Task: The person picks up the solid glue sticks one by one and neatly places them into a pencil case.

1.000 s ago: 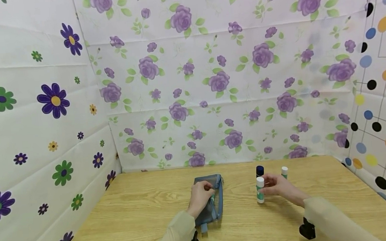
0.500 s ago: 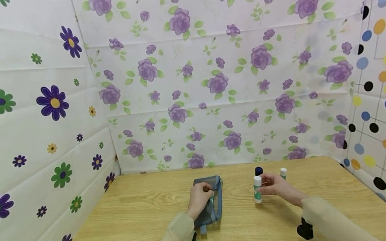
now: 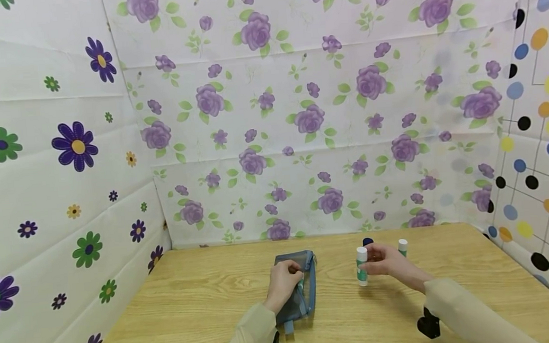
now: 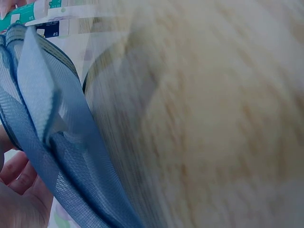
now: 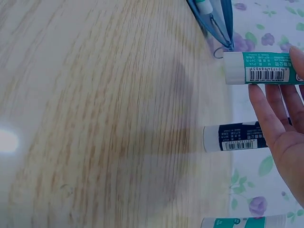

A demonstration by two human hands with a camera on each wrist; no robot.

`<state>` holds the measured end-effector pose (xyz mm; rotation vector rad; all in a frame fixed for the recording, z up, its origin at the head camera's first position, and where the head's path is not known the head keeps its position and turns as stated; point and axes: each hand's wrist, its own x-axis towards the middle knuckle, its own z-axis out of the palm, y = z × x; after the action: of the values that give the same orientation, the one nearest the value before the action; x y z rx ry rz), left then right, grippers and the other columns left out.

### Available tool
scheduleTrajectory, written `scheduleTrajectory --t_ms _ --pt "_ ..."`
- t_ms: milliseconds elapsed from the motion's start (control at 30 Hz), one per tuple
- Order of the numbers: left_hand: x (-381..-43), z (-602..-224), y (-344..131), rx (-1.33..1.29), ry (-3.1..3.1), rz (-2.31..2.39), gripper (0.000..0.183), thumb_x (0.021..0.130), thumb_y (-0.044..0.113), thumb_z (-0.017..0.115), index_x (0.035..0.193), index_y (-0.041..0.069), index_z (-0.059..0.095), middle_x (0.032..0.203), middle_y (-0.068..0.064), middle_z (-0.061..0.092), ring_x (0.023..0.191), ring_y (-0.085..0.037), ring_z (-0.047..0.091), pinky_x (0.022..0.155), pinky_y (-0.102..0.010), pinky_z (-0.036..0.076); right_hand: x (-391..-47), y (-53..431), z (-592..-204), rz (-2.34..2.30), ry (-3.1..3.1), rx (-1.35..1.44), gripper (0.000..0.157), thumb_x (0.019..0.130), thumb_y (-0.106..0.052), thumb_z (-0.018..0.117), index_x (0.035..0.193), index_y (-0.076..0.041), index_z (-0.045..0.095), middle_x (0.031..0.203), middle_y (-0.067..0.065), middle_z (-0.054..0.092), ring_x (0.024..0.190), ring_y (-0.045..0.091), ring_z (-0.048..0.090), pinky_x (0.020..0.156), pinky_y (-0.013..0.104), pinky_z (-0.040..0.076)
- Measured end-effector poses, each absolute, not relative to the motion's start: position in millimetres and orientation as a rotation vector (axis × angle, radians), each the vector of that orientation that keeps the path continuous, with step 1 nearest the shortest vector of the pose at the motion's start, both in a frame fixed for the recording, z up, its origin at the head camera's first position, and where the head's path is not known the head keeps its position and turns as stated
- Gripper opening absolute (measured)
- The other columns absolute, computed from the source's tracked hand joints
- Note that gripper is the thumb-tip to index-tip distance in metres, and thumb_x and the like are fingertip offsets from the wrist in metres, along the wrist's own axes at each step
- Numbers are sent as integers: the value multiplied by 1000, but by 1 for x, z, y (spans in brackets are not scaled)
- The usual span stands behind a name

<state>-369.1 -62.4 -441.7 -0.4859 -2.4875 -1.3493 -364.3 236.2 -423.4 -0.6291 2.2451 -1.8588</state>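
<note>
My left hand [image 3: 283, 281] pinches the blue-grey zippered mesh pouch [image 3: 293, 311] on the table; its curled fingers also show beside the mesh in the left wrist view. The pouch is unzipped, and a green-and-white glue stick [image 5: 204, 6] lies inside its opening. With thumb and fingers, my right hand [image 3: 388, 262] grips another green glue stick [image 3: 361, 267] with a white cap, upright just over the table. Partly hidden behind that hand stands a dark navy glue stick [image 5: 241, 137]. A further green glue stick [image 3: 402, 246] stands to the right, its lower part covered by the hand.
The wooden table [image 3: 202, 299] carries all these things. Flowered cloth [image 3: 301, 138] hangs behind it, with more patterned cloth on the left [image 3: 41, 182] and a dotted one [image 3: 537, 174] on the right. Black wrist cameras [image 3: 428, 324] sit under both sleeves.
My right hand has carried the gripped glue stick slightly left and up, toward the pouch. The left hand stays at the pouch.
</note>
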Motion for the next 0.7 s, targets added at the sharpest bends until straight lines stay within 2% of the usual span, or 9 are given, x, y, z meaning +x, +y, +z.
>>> scheduleTrajectory --t_ms 700 --pt "-365 -441 -64 -544 -2420 -1367 8 81 -1 61 87 -4 65 72 0 57 61 -11 53 52 -28 45 -360 208 -410 -1893 2248 -623 44 83 -11 66 117 8 46 101 17 55 92 30 55 80 47 43"
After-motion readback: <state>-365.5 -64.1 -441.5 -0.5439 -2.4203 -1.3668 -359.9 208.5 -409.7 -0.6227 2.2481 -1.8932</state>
